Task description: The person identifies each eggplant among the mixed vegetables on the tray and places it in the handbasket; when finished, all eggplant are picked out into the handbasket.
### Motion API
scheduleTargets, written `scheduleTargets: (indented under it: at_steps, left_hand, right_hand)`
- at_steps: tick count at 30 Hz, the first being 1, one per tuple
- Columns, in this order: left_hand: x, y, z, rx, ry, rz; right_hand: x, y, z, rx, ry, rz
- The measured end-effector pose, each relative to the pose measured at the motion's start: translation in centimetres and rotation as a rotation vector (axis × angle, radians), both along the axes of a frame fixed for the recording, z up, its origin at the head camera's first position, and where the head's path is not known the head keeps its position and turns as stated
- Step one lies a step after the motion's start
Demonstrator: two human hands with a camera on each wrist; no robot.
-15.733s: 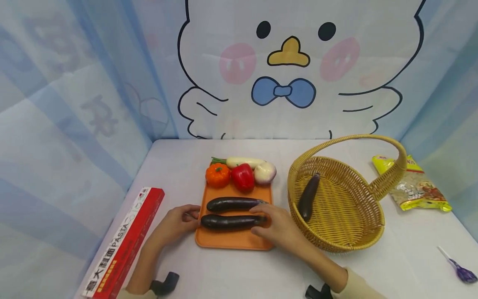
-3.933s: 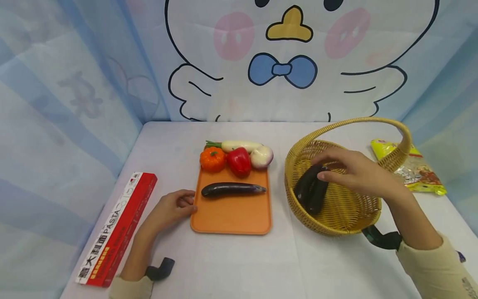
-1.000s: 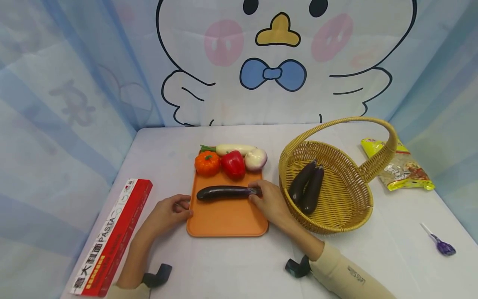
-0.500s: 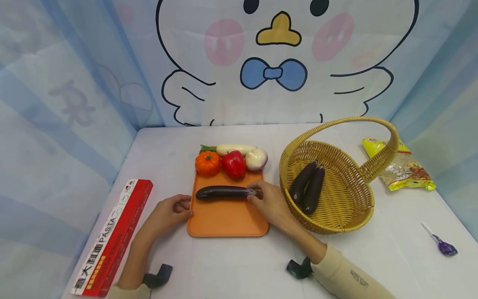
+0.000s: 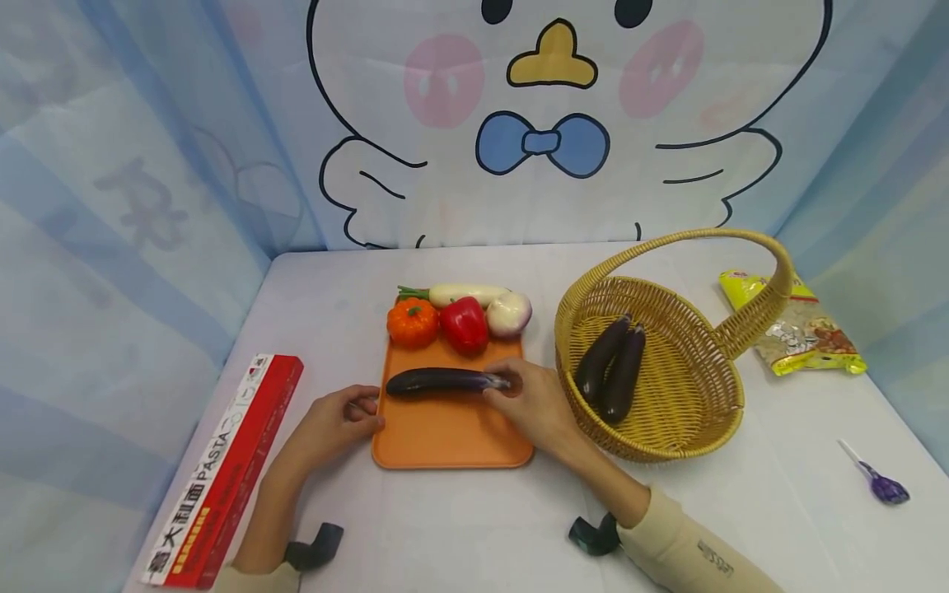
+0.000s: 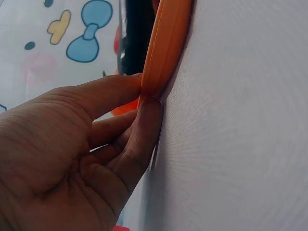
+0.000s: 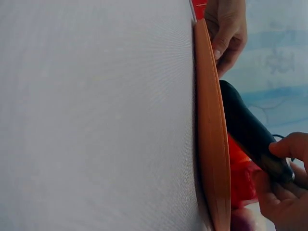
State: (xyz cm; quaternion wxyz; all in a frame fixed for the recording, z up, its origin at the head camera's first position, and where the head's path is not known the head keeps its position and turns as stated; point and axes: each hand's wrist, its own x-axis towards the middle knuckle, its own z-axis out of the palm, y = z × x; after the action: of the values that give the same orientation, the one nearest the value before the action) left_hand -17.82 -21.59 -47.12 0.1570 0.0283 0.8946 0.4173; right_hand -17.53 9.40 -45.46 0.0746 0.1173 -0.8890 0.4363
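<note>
On the orange tray (image 5: pixel 452 436), a dark eggplant (image 5: pixel 437 380) lies crosswise. My right hand (image 5: pixel 537 403) pinches its stem end between thumb and fingers. The right wrist view shows that end of the eggplant (image 7: pixel 250 127) tilted up off the tray, the blunt end low. My left hand (image 5: pixel 337 424) holds the tray's left edge; in the left wrist view its thumb and forefinger meet at the tray rim (image 6: pixel 166 48). Two more eggplants (image 5: pixel 621 375) lie side by side in the wicker basket (image 5: pixel 685 387), right of the tray.
At the tray's back sit a small orange pumpkin (image 5: pixel 413 323), a red bell pepper (image 5: pixel 465 325), a white radish (image 5: pixel 463 295) and a purple-white turnip (image 5: pixel 509 315). A pasta box (image 5: pixel 230 469) lies left. A yellow snack bag (image 5: pixel 804 329) and purple lollipop (image 5: pixel 885 487) lie right; the basket handle (image 5: pixel 682 236) arches high.
A second eggplant has been let go in the basket, and my right hand has come back to the tray. Within the last second, the pinched eggplant's stem end has risen and shifted slightly left.
</note>
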Motion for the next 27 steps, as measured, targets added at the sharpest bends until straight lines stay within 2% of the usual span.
scheduleTargets:
  at_steps: [12,19,27]
  left_hand:
    - [0.1,0.0,0.0,-0.005,0.005,-0.004]
    - [-0.4,0.0,0.4,0.000,0.016,0.002]
    - [0.0,0.1,0.1,-0.027,-0.005,0.015]
  right_hand:
    - [0.1,-0.1,0.4,-0.048,0.048,0.033]
    - [-0.1,0.0,1.6,-0.111,0.052,0.073]
    - [1.6,0.9,3.6,-0.172,0.005,0.162]
